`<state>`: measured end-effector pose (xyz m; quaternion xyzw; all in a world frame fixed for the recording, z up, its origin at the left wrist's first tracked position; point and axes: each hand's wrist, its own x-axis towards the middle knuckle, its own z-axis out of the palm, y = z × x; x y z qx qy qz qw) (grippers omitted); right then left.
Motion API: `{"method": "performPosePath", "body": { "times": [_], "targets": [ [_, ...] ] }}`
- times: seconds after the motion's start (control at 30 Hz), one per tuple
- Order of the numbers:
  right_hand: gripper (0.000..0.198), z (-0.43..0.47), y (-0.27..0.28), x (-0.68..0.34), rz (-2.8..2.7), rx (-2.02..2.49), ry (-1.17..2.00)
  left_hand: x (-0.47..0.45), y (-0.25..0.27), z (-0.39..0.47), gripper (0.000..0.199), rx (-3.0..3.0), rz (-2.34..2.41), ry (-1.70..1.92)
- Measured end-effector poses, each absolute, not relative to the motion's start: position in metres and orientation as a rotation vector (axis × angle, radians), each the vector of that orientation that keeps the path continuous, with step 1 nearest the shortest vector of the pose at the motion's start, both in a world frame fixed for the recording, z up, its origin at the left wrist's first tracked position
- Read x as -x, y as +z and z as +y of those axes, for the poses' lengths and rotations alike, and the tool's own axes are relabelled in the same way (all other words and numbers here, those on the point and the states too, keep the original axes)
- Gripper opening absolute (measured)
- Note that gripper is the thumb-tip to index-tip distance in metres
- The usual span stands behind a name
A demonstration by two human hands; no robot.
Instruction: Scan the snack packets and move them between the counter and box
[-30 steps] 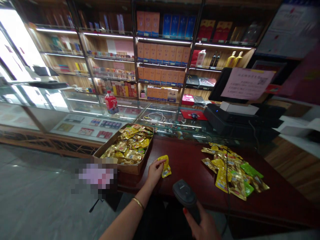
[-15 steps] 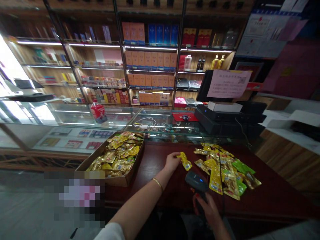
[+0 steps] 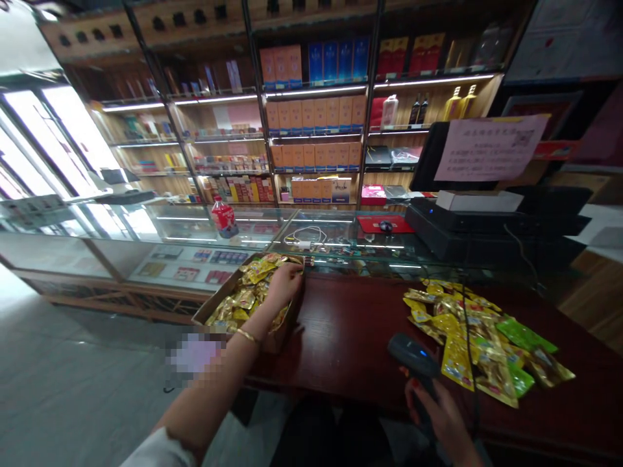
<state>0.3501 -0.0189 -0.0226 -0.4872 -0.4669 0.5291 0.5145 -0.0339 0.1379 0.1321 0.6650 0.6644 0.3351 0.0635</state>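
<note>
My left hand (image 3: 285, 285), with a gold bangle on the wrist, is over the far right part of an open cardboard box (image 3: 278, 342). Its fingers are bent together by the box's edge, and I cannot make out what is in them. Small gold and yellow snack packets (image 3: 243, 298) fill the box. In my right hand (image 3: 438, 405) is a dark barcode scanner (image 3: 413, 355) with a blue light, its head pointing up and left above the table. Right of the scanner lies a loose pile of yellow, gold and green packets (image 3: 479, 340), crossed by a dark cable.
The dark red table (image 3: 335, 324) meets a glass display counter (image 3: 263, 235) holding a red-labelled bottle (image 3: 224, 218), a white cable (image 3: 305, 240) and a mouse (image 3: 385, 226). A monitor (image 3: 428, 155) stands at the right. Shelves of boxes and bottles line the back.
My left hand has moved left from the table's middle to the box, and the yellow packet no longer shows in it. A yellow packet now lies at the pile's left edge. The view has shifted left.
</note>
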Motion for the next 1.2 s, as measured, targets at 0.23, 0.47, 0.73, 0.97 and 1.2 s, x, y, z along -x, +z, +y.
{"method": "performPosePath", "body": {
  "times": [0.23, 0.47, 0.73, 0.97, 1.2],
  "targets": [
    [0.060, -0.022, -0.007, -0.341, -1.175, 1.227, 1.194, 0.117, 0.132, 0.136, 0.050, -2.197, 2.260, 0.556],
    [0.067, -0.021, -0.002, -0.336, -1.203, 1.285, 1.099, 0.108, 0.133, 0.135, 0.024, -2.450, 2.273, 0.509],
    [0.056, -0.020, -0.012, -0.339, -1.253, 1.243, 1.110, 0.026, 0.109, 0.053, 0.032, -2.287, 1.708, 1.454],
    [0.063, -0.021, -0.014, -0.337, -1.281, 1.279, 1.075, -0.042, 0.008, 0.030, 0.027, -1.793, 1.324, 1.357],
    [0.068, -0.038, -0.002, -0.318, -1.269, 1.458, 1.016, -0.039, -0.027, 0.041, 0.031, -1.453, 1.342, 1.451]
  ]
}}
